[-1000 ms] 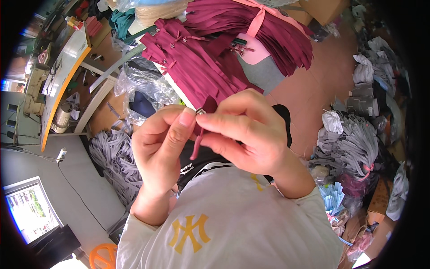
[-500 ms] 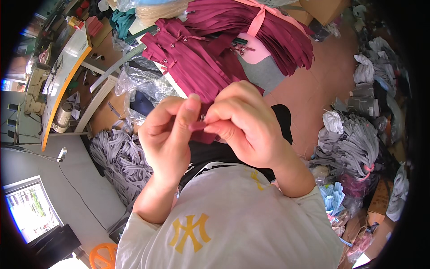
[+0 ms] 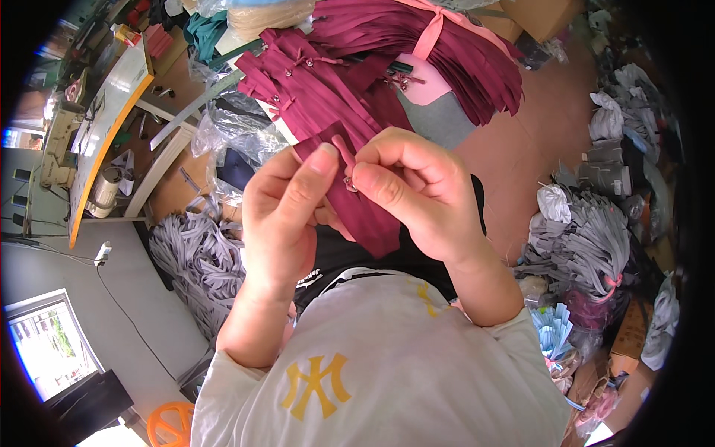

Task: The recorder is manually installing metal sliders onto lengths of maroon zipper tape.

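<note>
Maroon zipper tape [image 3: 372, 216] sits pinched at frame centre between left hand [image 3: 287, 201] and right hand [image 3: 417, 186], both closed on it. The tiny metal slider [image 3: 348, 181] might slip from the fingertips, since the grip looks shallow

The person wore a pale, off-white short-sleeved T-shirt [image 3: 387, 372] with a yellow-gold emblem [image 3: 316, 384] at six o'clock on the chest. Both forearms were bare; the left hand [image 3: 287, 216] and right hand [image 3: 421, 194] carried no gloves, rings or watch.

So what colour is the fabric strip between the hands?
Dark maroon fabric strip, clearest in the head view.
</note>
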Demonstrator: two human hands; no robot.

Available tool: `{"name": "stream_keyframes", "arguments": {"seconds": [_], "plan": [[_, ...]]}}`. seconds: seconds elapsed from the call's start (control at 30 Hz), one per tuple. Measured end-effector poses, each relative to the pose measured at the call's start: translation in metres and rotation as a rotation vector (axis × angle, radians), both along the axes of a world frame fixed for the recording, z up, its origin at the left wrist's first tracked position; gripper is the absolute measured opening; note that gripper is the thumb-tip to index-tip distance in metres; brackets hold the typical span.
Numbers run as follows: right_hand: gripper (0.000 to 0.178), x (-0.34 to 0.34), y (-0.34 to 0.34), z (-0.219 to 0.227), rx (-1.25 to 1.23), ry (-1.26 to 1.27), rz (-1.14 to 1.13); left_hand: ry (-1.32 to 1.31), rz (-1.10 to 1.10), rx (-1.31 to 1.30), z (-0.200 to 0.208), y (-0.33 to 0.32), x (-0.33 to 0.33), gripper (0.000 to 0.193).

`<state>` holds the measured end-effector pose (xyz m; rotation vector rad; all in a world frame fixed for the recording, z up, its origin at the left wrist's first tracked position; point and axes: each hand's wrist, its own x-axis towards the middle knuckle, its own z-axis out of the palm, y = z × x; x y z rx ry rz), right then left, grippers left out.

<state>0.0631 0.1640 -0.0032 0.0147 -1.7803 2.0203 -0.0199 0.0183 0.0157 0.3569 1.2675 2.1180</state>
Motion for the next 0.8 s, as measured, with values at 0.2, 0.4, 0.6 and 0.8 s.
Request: {"name": "stream_keyframes", "arguments": {"seconds": [0.2,0.4,0.6,0.8], "plan": [[0.009,0.002,-0.003,0.002,0.154,0.02,-0.046,0.092,0.105,-0.034,-0.004,0.001,0.0,0.017],[0.007,0.003,0.001,-0.008,0.32,0.115,0.046,0.066,0.199,-0.022,-0.013,0.001,-0.02,0.022],[0.054,0.013,-0.012,-0.016,-0.305,-0.067,0.181,-0.051,0.167,0.02,-0.006,0.001,-0.024,0.026],[0.02,0.019,-0.016,-0.035,-0.176,-0.253,0.182,-0.072,0.248,-0.01,-0.016,-0.001,-0.036,0.027]]}}
